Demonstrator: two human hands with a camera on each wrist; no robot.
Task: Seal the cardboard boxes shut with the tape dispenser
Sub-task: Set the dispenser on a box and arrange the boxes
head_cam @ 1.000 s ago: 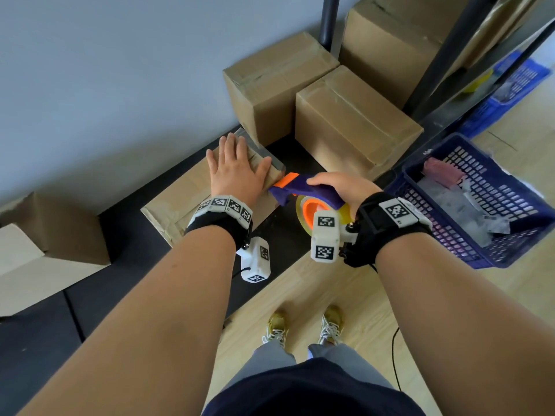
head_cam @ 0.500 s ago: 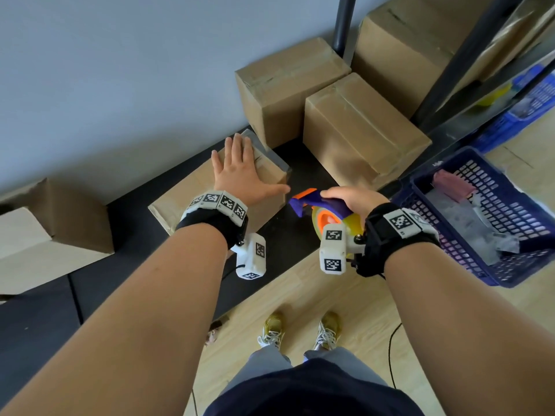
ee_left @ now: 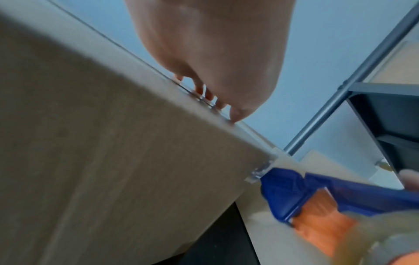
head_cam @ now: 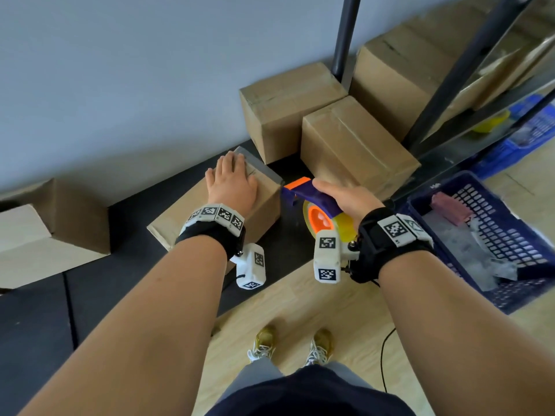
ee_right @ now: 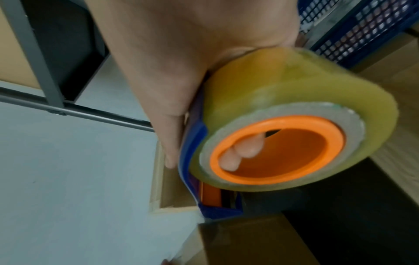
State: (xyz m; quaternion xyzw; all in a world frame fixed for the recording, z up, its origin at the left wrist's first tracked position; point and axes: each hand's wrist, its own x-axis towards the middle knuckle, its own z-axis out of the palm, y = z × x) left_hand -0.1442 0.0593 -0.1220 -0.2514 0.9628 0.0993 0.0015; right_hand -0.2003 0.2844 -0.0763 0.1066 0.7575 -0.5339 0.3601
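A low cardboard box (head_cam: 180, 217) lies on the black mat by the wall. My left hand (head_cam: 231, 181) rests flat on its top, fingers straight, and in the left wrist view the fingertips (ee_left: 211, 95) press along the top seam. My right hand (head_cam: 345, 198) grips a blue and orange tape dispenser (head_cam: 312, 202) with a clear yellowish roll (ee_right: 283, 129). Its blue nose (ee_left: 281, 186) touches the box's right top corner, where a bit of clear tape sticks. Two fingers show through the orange core (ee_right: 278, 150).
Two sealed cardboard boxes (head_cam: 354, 145) stand behind, against the wall, with a bigger one beside a dark shelf post (head_cam: 345, 34). A blue plastic basket (head_cam: 492, 235) with scraps sits at the right. An open box (head_cam: 45, 232) lies at the left. My shoes (head_cam: 294, 343) stand on wood floor.
My left hand slid further onto the box top and its thumb drew in. The dispenser pulled off to the right, then came back until its nose touches the box's right corner.
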